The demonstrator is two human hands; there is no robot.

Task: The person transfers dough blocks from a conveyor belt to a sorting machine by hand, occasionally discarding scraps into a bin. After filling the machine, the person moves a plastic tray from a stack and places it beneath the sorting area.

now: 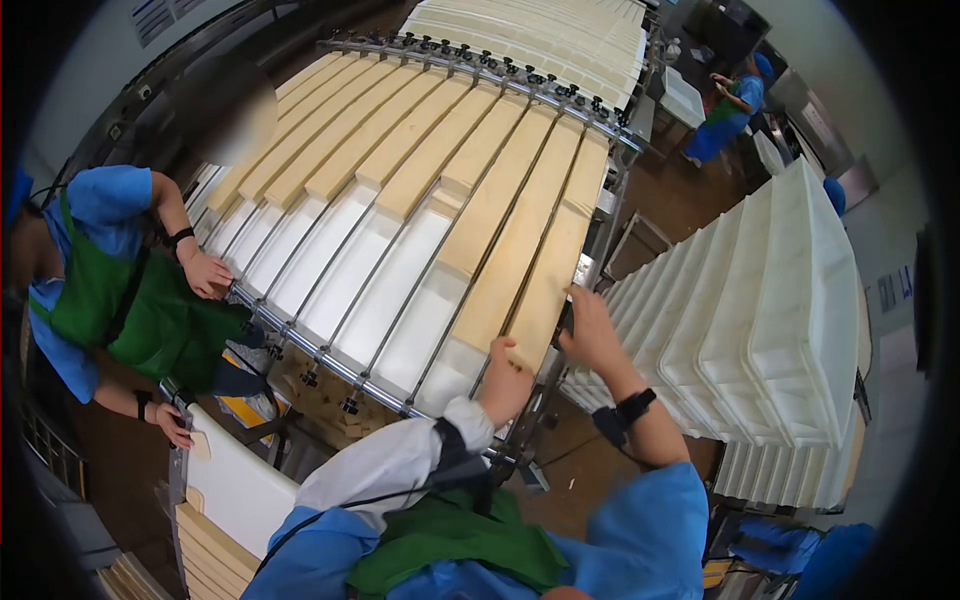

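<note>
Long pale-tan slabs (495, 225) lie side by side in the lanes of a rack with thin metal divider bars (385, 265). My left hand (507, 385), in a white sleeve, is at the near end of the rightmost slab (545, 295). Its fingers are curled, and what they pinch, if anything, is too small to tell. My right hand (592, 332) is beside that slab's right edge, thumb and forefinger apart. White lane surface (385, 320) shows in front of the shorter slabs.
Along the near edge runs a metal rail (320, 357) with black knobs. A co-worker's hand (208, 275) rests at its left end; their other hand (172, 425) touches a white board (240, 480). Stacked white trays (760, 330) stand at right. Another person (730, 110) stands far back.
</note>
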